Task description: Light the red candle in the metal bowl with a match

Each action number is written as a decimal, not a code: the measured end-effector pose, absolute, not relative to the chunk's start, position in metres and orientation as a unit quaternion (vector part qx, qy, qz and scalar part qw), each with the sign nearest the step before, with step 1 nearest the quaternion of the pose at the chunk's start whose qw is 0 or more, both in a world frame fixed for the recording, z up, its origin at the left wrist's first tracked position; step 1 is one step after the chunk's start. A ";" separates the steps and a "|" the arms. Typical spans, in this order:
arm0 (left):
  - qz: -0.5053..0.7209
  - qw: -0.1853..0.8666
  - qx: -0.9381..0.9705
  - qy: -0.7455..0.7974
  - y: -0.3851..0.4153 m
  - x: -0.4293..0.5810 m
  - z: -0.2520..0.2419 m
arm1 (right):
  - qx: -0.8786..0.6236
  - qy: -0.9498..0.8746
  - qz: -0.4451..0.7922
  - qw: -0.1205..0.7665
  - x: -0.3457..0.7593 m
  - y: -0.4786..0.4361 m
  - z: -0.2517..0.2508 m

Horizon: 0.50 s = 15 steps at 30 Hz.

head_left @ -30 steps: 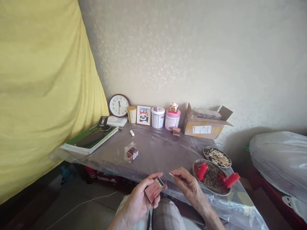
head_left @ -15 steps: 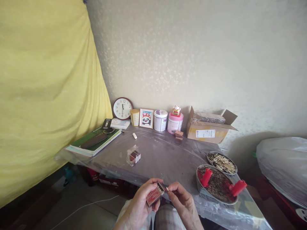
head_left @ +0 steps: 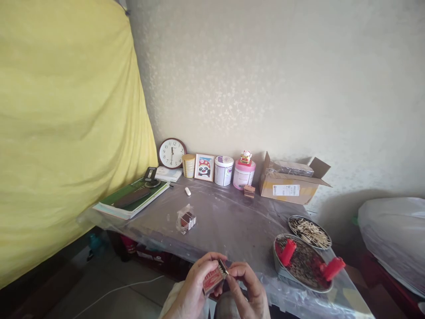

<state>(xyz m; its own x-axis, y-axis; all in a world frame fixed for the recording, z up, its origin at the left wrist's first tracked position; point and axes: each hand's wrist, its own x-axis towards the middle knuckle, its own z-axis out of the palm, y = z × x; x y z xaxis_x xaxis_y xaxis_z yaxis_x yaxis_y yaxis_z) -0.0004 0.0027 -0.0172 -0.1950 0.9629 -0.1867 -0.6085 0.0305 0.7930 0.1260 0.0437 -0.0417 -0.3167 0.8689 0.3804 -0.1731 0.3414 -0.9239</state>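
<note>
My left hand (head_left: 195, 285) is wrapped round a red-printed matchbox (head_left: 213, 281), tilted and slid partly open. Several match heads show in its open end, which faces my right hand (head_left: 247, 288). Thumb and forefinger of that hand are pinched at the box's end on a match (head_left: 227, 273), mostly hidden by the fingertips. Both hands are above my lap, just in front of the table's near edge.
On the plastic-covered table (head_left: 229, 221), a tin with two red candles (head_left: 288, 253) stands right, beside a dish of loose matches (head_left: 312, 233). A wrapped pack of matchboxes (head_left: 187, 220) lies mid-left. Along the wall stand a clock (head_left: 172, 153), tins and an open carton (head_left: 287, 190).
My right hand has moved left, bringing the match from a small gap away up to the matchbox's open end. The view has shifted slightly.
</note>
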 end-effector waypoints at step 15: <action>0.670 0.596 0.185 0.403 0.003 0.002 -0.011 | -0.263 -0.693 0.335 0.582 0.120 0.039 -0.058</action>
